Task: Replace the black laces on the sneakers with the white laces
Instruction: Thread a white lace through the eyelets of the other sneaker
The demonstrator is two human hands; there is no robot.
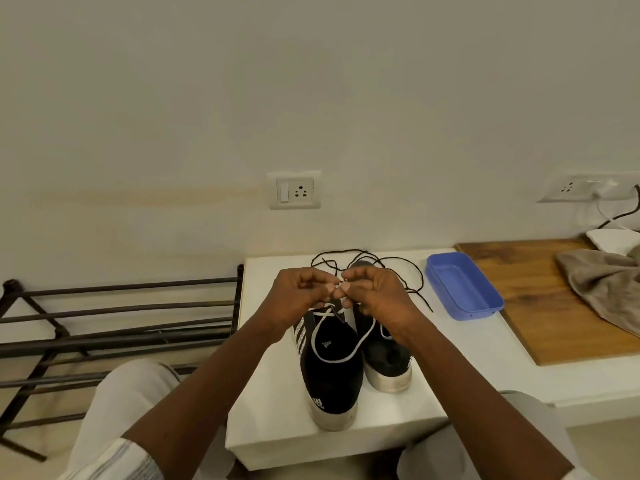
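Two black sneakers with white soles stand side by side on a white table [346,438], heels toward me. The left sneaker [330,379] carries a white lace [349,355] that hangs in a loop over its opening. My left hand [298,294] and my right hand [375,294] meet above the left sneaker's tongue, each pinching the white lace between curled fingers. The right sneaker [388,358] is partly hidden behind my right wrist. Loose black laces [398,265] lie tangled on the table beyond the shoes.
A blue plastic tray [462,285] sits to the right of the shoes. Further right lie a wooden board [540,299] and a brown cloth [602,285]. A black metal rack [114,327] stands to the left. A wall socket [295,190] is on the wall behind.
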